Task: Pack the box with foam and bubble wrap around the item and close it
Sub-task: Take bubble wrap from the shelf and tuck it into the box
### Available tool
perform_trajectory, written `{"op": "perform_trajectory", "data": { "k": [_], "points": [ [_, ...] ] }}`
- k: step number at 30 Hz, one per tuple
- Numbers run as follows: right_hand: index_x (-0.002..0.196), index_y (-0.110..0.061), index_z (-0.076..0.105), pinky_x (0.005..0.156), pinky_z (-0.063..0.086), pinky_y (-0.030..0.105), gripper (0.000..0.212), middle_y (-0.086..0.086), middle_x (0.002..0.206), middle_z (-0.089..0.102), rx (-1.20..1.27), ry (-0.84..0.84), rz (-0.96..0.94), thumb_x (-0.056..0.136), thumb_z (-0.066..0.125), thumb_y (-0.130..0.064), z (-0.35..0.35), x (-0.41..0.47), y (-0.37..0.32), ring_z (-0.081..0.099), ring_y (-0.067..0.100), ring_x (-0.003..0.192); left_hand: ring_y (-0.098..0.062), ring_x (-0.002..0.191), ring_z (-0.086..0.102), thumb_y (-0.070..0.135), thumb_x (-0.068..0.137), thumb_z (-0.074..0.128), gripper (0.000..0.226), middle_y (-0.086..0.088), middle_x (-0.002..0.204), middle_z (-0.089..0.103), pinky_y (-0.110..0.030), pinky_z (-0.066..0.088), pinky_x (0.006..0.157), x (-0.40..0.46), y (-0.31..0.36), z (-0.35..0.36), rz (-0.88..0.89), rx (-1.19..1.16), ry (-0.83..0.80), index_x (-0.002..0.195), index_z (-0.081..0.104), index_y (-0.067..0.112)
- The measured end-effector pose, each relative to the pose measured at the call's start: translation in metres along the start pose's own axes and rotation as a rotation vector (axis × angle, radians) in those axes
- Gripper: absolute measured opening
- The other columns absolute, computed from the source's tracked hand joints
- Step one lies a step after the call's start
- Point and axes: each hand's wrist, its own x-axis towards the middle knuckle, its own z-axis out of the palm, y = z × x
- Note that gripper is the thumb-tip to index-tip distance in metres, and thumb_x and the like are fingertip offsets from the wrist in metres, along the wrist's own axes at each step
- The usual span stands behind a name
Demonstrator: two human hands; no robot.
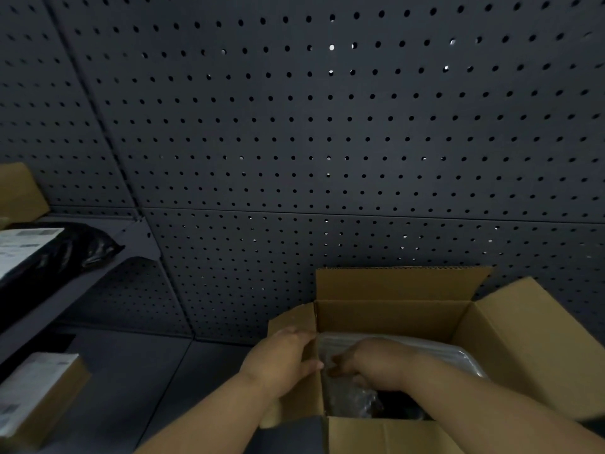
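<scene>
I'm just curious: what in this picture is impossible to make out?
- Head view: the item deep in the cardboard box is dark, under clear wrap and the right hand.
- The right hand's fingers curl into the wrap; their grip is hidden.
- The printing on the paper on the black bag is too blurred.
- The small box is cut off by the left edge.

— How does the box (425, 317) sit?
— Brown cardboard, upright, all flaps open.
— Inside?
— Clear bubble wrap (435, 350) along the far side; something dark (401, 406) lies beneath.
</scene>
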Motion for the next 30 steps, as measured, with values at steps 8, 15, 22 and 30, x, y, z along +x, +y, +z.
{"op": "perform_trajectory", "data": {
  "k": [8,15,22,30],
  "points": [
    [0.134,-0.026,0.051,0.091,0.049,0.029,0.046,0.004,0.135,0.051,0.489,0.029,0.239,0.090,0.056,-0.039,0.010,0.009,-0.008,0.056,0.020,0.114,-0.016,0.136,0.034,0.042,0.094,0.051,0.058,0.001,0.151,0.034,-0.024,0.030,0.106,0.005,-0.003,0.001,-0.010,0.002,-0.028,0.147,0.031,0.028],
    [0.132,-0.025,0.052,0.095,0.051,0.032,0.044,0.005,0.135,0.049,0.647,0.014,0.300,0.091,0.056,-0.041,0.008,0.012,-0.011,0.053,0.022,0.113,-0.015,0.130,0.041,0.044,0.094,0.052,0.056,0.002,0.146,0.039,-0.024,0.036,0.103,0.006,0.000,0.005,-0.036,-0.017,0.024,0.145,0.035,0.027],
    [0.136,-0.023,0.050,0.098,0.044,0.027,0.041,0.004,0.140,0.050,0.508,0.036,0.308,0.098,0.042,-0.035,0.009,0.011,-0.014,0.052,0.022,0.120,-0.012,0.105,0.056,0.038,0.088,0.059,0.044,0.002,0.122,0.057,-0.023,0.050,0.084,0.008,0.008,0.016,-0.054,-0.079,0.094,0.130,0.051,0.028],
    [0.142,-0.017,0.043,0.106,0.040,0.036,0.045,0.012,0.146,0.044,0.337,0.061,0.352,0.100,0.043,-0.032,0.008,0.016,-0.028,0.046,0.029,0.129,-0.012,0.097,0.060,0.031,0.089,0.060,0.040,0.001,0.113,0.065,-0.027,0.053,0.081,0.013,-0.002,0.006,-0.004,-0.044,0.054,0.128,0.053,0.026]
  ]
}}
